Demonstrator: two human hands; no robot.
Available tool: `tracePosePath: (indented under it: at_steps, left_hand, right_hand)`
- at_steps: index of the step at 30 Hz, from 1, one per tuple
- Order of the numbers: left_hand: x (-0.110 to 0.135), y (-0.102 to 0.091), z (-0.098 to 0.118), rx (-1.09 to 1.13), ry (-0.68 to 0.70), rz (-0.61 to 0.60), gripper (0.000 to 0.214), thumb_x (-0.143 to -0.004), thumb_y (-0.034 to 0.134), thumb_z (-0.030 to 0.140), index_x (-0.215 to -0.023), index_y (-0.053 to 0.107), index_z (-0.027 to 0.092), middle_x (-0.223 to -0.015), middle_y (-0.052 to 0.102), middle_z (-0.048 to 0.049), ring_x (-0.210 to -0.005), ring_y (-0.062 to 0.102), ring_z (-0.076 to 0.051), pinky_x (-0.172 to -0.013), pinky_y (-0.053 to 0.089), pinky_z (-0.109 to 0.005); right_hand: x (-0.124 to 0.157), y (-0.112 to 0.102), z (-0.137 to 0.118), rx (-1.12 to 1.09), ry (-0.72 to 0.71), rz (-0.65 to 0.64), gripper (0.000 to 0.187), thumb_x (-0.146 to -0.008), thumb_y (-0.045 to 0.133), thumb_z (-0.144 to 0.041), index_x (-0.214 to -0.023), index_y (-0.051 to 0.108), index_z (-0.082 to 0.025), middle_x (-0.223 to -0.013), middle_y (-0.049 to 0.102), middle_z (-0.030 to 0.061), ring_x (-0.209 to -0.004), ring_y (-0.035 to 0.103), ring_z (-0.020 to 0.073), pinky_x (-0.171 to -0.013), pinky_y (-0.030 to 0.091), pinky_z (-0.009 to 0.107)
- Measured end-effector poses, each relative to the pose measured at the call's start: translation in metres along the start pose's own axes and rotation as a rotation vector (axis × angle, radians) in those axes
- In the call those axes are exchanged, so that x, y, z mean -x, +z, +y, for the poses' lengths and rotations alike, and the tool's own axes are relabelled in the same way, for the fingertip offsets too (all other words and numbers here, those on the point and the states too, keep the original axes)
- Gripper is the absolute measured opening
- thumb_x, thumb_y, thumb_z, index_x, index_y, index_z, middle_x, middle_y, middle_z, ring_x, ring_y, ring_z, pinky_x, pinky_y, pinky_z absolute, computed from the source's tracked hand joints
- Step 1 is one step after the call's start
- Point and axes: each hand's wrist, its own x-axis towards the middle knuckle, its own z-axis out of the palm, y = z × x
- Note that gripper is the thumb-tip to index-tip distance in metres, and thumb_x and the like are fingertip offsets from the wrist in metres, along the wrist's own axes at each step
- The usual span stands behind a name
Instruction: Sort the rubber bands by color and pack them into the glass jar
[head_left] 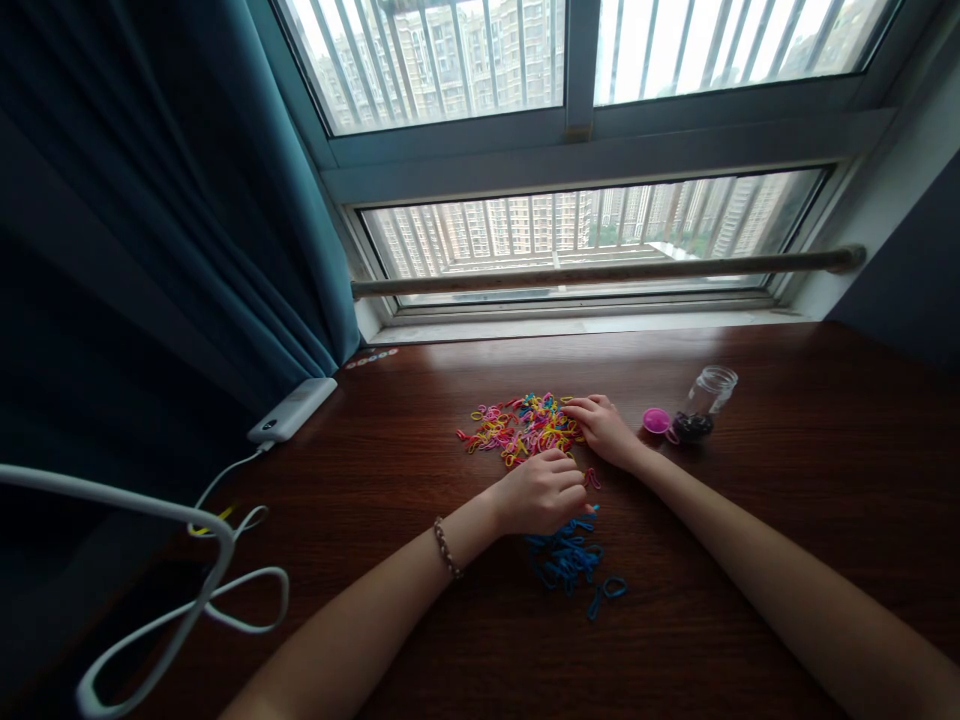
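Note:
A heap of small mixed-colour elastic bands [521,428] lies on the dark wooden table [787,470]. A separate cluster of blue bands [571,562] sits nearer to me. My left hand [541,493] rests curled between the two piles, its fingers closed at the edge of the blue bands; what they pinch is too small to name. My right hand [602,428] reaches into the right edge of the mixed heap, fingertips pressed together on the bands. A single red band [592,478] lies between my hands.
A small glass jar [706,400] lies tipped on its side at the right, with dark bands in it and its pink lid [657,421] beside it. A white power bank [293,408] and white cables [225,590] lie at the left by the teal curtain [172,200].

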Motion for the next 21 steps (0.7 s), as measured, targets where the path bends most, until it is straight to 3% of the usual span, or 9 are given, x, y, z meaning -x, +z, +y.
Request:
tracePosePath:
  at_steps: [4, 6, 12, 15, 18, 21]
  left_hand:
    - [0.002, -0.003, -0.003, 0.031, 0.01, -0.018, 0.03, -0.086, 0.04, 0.036, -0.064, 0.05, 0.019, -0.066, 0.055, -0.0039, -0.067, 0.048, -0.016, -0.07, 0.038, -0.033]
    - [0.005, -0.004, -0.008, 0.039, -0.052, -0.006, 0.03, -0.085, 0.041, 0.038, -0.064, 0.051, 0.019, -0.068, 0.055, -0.0045, -0.071, 0.049, -0.017, -0.072, 0.038, -0.034]
    - [0.028, 0.002, -0.048, -0.049, -0.632, 0.227, 0.02, -0.087, 0.039, 0.023, -0.076, 0.055, 0.018, -0.082, 0.059, -0.007, -0.085, 0.051, -0.02, -0.08, 0.04, -0.036]
    - [0.042, 0.011, -0.07, -0.041, -0.79, 0.275, 0.014, -0.083, 0.044, 0.018, -0.082, 0.058, 0.019, -0.087, 0.061, -0.0065, -0.092, 0.052, -0.021, -0.083, 0.041, -0.037]
    - [0.052, 0.02, -0.082, 0.017, -0.821, 0.233, 0.019, -0.081, 0.046, 0.013, -0.088, 0.061, 0.02, -0.099, 0.063, -0.0054, -0.104, 0.05, -0.022, -0.091, 0.037, -0.043]
    - [0.055, 0.026, -0.084, 0.045, -0.842, 0.157, 0.027, -0.082, 0.044, 0.012, -0.097, 0.061, 0.025, -0.111, 0.061, -0.003, -0.116, 0.042, -0.025, -0.097, 0.026, -0.056]
  right_hand:
    - [-0.001, 0.0, 0.003, -0.047, -0.022, -0.003, 0.032, -0.084, 0.042, -0.016, -0.107, 0.062, -0.025, -0.112, 0.061, 0.0036, -0.102, 0.043, 0.0252, -0.089, 0.037, 0.045]
    - [-0.002, -0.001, 0.003, -0.106, -0.022, 0.036, 0.031, -0.083, 0.043, -0.016, -0.104, 0.064, -0.024, -0.109, 0.063, 0.004, -0.101, 0.046, 0.0242, -0.089, 0.038, 0.043]
    - [-0.002, -0.014, 0.001, -0.356, 0.101, 0.261, 0.021, -0.08, 0.048, -0.02, -0.089, 0.067, -0.019, -0.091, 0.065, 0.0067, -0.083, 0.058, 0.0189, -0.076, 0.047, 0.032]
    - [0.0, -0.018, -0.004, -0.418, 0.161, 0.309, 0.018, -0.078, 0.052, -0.026, -0.081, 0.068, -0.018, -0.082, 0.065, 0.0059, -0.075, 0.06, 0.0181, -0.07, 0.047, 0.031]
    - [-0.001, -0.02, -0.013, -0.562, 0.215, 0.281, 0.02, -0.075, 0.057, -0.032, -0.082, 0.067, -0.017, -0.08, 0.066, 0.006, -0.073, 0.061, 0.0181, -0.069, 0.048, 0.031]
    - [-0.003, -0.027, -0.028, -0.74, 0.205, 0.096, 0.024, -0.072, 0.062, -0.037, -0.08, 0.067, -0.016, -0.078, 0.067, 0.0059, -0.073, 0.061, 0.0179, -0.067, 0.048, 0.029]
